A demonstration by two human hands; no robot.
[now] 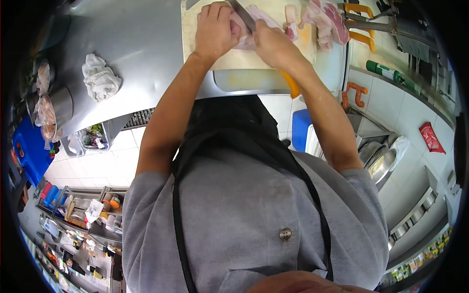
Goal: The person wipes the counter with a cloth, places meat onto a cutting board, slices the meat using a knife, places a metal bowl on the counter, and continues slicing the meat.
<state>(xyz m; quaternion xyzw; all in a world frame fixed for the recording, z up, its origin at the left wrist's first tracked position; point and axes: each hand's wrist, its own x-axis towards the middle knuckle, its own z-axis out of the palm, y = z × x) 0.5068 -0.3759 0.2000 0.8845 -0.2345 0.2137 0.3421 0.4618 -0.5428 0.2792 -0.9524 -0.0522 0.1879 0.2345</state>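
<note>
On a pale cutting board (227,62) lies a piece of raw meat (246,43), pinkish and pale. My left hand (215,31) grips its left side with curled fingers. In my right hand (276,46) is a knife (243,15); its blade angles up and left across the meat, close to my left fingers. The knife's yellow handle sticks out below my right wrist. Farther right on the board are a small strip of meat (291,22) and a larger red cut with pale fat (332,22).
The board rests on a steel counter (141,53). A crumpled white cloth (100,77) lies to the left, near a metal container (62,105) beside bagged food. Yellow-handled tools (360,41) hang at the upper right, above a green bottle (386,71). Metal bowls (381,163) are lower right.
</note>
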